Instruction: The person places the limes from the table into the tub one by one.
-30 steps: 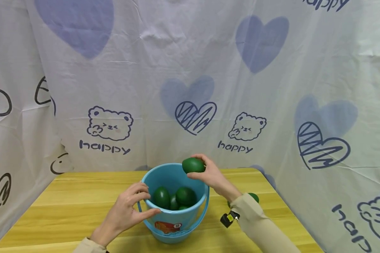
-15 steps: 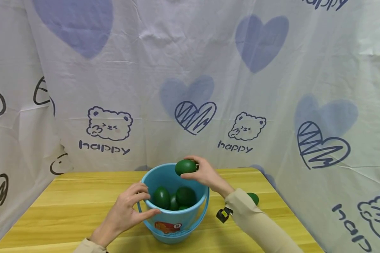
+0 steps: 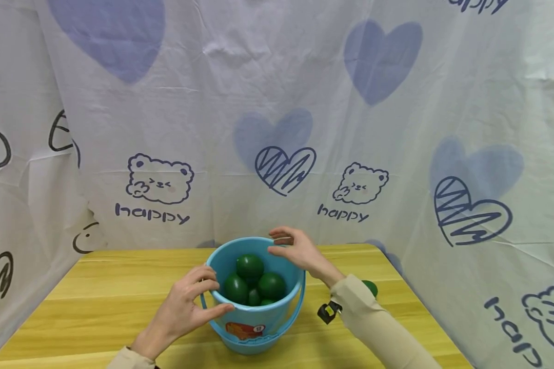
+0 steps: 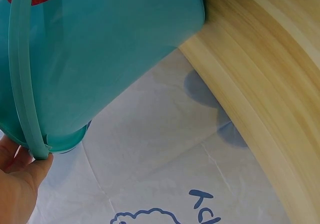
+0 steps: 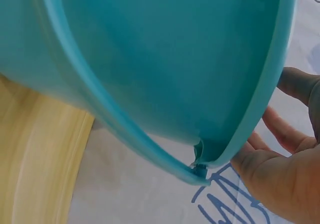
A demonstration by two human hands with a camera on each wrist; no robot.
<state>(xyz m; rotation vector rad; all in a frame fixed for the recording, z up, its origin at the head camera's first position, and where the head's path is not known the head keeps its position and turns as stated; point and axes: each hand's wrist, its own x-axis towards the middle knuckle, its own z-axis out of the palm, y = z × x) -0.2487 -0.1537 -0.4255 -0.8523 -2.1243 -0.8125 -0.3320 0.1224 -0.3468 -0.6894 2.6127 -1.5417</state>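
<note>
A light blue plastic bucket (image 3: 275,319) stands upright on the table, with several dark green avocados inside. One avocado (image 3: 250,267) lies on top of the others, towards the back. My left hand (image 3: 184,302) grips the bucket's left rim, its thumb at the front edge and its fingers at the side. Over the right back rim, my right hand (image 3: 300,251) holds nothing, its fingers spread and lightly bent. In the right wrist view, the fingertips of the right hand (image 5: 280,169) come right up to the rim. Another avocado (image 3: 371,288) sits on the table, partly hidden by the right sleeve.
The bucket's handle (image 4: 24,78) hangs down along its front. A yellow wood-grain table (image 3: 134,287) carries the bucket. White printed cloth (image 3: 240,77) rises behind the table and at both sides. A small black device (image 3: 329,311) shows at the right wrist.
My right hand moved left over the bucket with an avocado, then let it go. That avocado now lies on top of the others. The left hand stayed at the rim.
</note>
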